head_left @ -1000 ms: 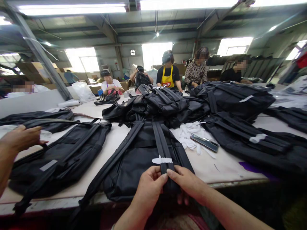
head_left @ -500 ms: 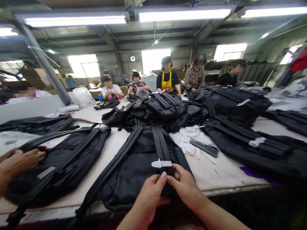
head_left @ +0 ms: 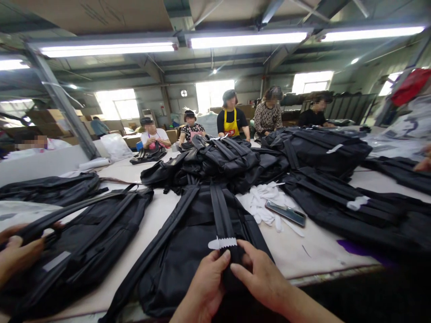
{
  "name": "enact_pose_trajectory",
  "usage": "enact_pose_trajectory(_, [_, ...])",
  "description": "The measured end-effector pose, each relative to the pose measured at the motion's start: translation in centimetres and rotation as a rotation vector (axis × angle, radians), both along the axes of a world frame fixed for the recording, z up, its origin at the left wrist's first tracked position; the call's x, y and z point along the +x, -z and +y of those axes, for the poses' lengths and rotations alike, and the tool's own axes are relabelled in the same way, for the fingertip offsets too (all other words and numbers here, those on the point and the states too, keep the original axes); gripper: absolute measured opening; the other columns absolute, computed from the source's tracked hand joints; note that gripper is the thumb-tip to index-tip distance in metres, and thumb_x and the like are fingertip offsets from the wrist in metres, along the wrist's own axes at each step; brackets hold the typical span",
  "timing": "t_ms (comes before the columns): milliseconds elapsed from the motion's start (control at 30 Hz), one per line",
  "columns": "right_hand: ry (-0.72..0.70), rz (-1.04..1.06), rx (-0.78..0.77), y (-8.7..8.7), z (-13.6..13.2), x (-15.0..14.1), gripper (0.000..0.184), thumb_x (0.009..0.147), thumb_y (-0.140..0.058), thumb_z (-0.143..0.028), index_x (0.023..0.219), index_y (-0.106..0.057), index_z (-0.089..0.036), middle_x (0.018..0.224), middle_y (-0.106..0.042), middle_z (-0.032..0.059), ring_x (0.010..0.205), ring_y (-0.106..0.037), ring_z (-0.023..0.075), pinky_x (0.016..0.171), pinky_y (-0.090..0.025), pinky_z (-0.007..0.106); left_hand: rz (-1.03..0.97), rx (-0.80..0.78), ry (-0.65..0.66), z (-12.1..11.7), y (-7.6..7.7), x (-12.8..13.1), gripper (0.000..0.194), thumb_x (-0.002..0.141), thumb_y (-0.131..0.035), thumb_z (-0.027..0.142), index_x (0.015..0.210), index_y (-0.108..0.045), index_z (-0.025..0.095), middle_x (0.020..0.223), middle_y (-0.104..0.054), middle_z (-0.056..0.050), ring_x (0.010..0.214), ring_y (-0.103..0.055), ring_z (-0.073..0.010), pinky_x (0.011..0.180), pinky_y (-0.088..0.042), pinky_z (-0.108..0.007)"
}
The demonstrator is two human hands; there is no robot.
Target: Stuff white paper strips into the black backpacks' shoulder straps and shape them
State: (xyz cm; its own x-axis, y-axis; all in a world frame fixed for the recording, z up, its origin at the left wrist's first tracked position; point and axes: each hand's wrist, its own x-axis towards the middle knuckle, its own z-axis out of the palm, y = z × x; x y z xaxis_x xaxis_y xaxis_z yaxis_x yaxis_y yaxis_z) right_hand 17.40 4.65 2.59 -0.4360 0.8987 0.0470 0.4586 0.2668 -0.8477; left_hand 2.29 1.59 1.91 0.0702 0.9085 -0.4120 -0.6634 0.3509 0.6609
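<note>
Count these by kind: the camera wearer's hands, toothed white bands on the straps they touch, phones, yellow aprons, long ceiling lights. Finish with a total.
Left hand and right hand: 2
Toothed white band on straps: 1
Phone: 1
Yellow apron: 1
Long ceiling lights: 4
Total: 9

1. Got a dark black, smooth-fabric backpack (head_left: 178,237) here, lying flat on the pale tabletop (head_left: 303,251), bottom end by the near edge.
2. Also seeing a wide black shoulder strap (head_left: 222,206) with lengthwise seams, running down the bag toward the wearer, pinched by the left hand (head_left: 210,280), touched by the right hand (head_left: 259,273).
3. Plus a white, wavy-edged strip (head_left: 222,243) across that strap, rounded end sticking out left, just beyond the fingertips.
</note>
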Motion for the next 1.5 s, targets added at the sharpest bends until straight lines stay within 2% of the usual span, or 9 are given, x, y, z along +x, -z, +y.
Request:
enact_pose_trajectory(200, [0.154, 0.016, 0.176, 0.0, 2.5, 2.5, 0.029, 0.086, -0.054, -0.029, 0.111, -0.063, -0.017, 0.087, -0.071, 0.0055, 0.081, -0.066, 0.0197, 0.078, -0.050, 0.033, 0.052, -0.049, -0.076, 0.4, 0.8, 0.2, 0.031, 0.075, -0.077, 0.019, 0.102, -0.066, 0.010, 0.085, -0.074, -0.013, 0.085, -0.072, -0.0267, 0.079, -0.058, -0.036])
enact_pose_trajectory(400, [0.026, -0.149, 0.448, 1.1, 4.8, 1.4, 0.044, 0.075, -0.059, -0.015, 0.120, -0.060, -0.018, 0.122, -0.062, 0.0100, 0.115, -0.053, 0.0244, 0.101, -0.041, 0.038, 0.146, -0.073, -0.100, 0.4, 0.8, 0.4, 0.026, 0.075, -0.077, 0.017, 0.098, -0.067, 0.010, 0.077, -0.073, -0.010, 0.073, -0.072, -0.0235, 0.068, -0.060, -0.032])
enact_pose_trajectory(633, [-0.030, -0.410, 0.508, 1.7, 6.9, -0.8, 0.016, 0.080, -0.053, -0.015, 0.088, -0.067, -0.019, 0.091, -0.070, 0.0058, 0.092, -0.060, 0.0227, 0.085, -0.040, 0.035, 0.168, -0.084, -0.078, 0.0, 1.2, 0.3, 0.028, 0.071, -0.082, 0.023, 0.091, -0.067, 0.010, 0.067, -0.069, -0.006, 0.056, -0.066, -0.0156, 0.052, -0.054, -0.021])
enact_pose_trajectory(833, [0.096, -0.438, 0.527, 2.1, 6.9, -1.4, 0.019, 0.085, -0.048, -0.014, 0.082, -0.066, -0.021, 0.086, -0.071, 0.0043, 0.086, -0.062, 0.0204, 0.078, -0.039, 0.033, 0.169, -0.079, -0.032, 0.2, 1.3, 0.5, 0.026, 0.072, -0.081, 0.024, 0.089, -0.066, 0.010, 0.063, -0.066, -0.004, 0.052, -0.062, -0.0122, 0.050, -0.051, -0.019])
enact_pose_trajectory(967, [0.108, -0.440, 0.462, 2.4, 6.9, -1.4, 0.020, 0.083, -0.047, -0.014, 0.077, -0.065, -0.020, 0.083, -0.071, 0.0047, 0.083, -0.063, 0.0205, 0.076, -0.041, 0.032, 0.184, -0.064, -0.012, 0.5, 1.6, 0.6, 0.032, 0.071, -0.081, 0.023, 0.097, -0.067, 0.012, 0.070, -0.070, -0.006, 0.063, -0.069, -0.0183, 0.061, -0.057, -0.026])
enact_pose_trajectory(1033, [0.113, -0.414, 0.456, 2.6, 7.0, -1.2, 0.020, 0.080, -0.050, -0.013, 0.087, -0.068, -0.019, 0.088, -0.071, 0.0058, 0.087, -0.063, 0.0213, 0.080, -0.043, 0.032, 0.170, -0.060, -0.029, 0.6, 2.0, 0.7, 0.040, 0.068, -0.083, 0.023, 0.103, -0.067, 0.014, 0.081, -0.073, -0.008, 0.076, -0.072, -0.0238, 0.073, -0.059, -0.033])
enact_pose_trajectory(1167, [0.134, -0.318, 0.630, 2.7, 7.1, -0.8, 0.054, 0.079, -0.051, -0.008, 0.132, -0.054, -0.018, 0.127, -0.060, 0.0123, 0.114, -0.053, 0.0248, 0.095, -0.041, 0.037, 0.181, 0.021, -0.055, 0.6, 2.5, 0.9, 0.045, 0.063, -0.086, 0.024, 0.103, -0.069, 0.013, 0.098, -0.074, -0.012, 0.098, -0.069, -0.0283, 0.092, -0.054, -0.038])
enact_pose_trajectory(1267, [-0.025, -0.339, 0.776, 2.5, 7.2, -0.7, 0.047, 0.087, -0.047, -0.011, 0.130, -0.057, -0.027, 0.142, -0.050, 0.0079, 0.127, -0.043, 0.0274, 0.102, -0.035, 0.044, 0.285, 0.083, -0.096, 0.4, 2.3, 1.2, 0.044, 0.064, -0.085, 0.026, 0.103, -0.069, 0.013, 0.105, -0.073, -0.013, 0.112, -0.063, -0.0294, 0.100, -0.048, -0.037])
enact_pose_trajectory(1500, [-0.134, -0.384, 0.729, 1.6, 7.1, -0.1, 0.048, 0.085, -0.049, -0.009, 0.127, -0.060, -0.029, 0.140, -0.053, 0.0062, 0.125, -0.046, 0.0275, 0.102, -0.036, 0.046, 0.368, 0.078, -0.170, 0.5, 3.7, 1.2, 0.048, 0.060, -0.085, 0.034, 0.099, -0.070, 0.010, 0.097, -0.073, -0.014, 0.108, -0.063, -0.0329, 0.098, -0.048, -0.041])
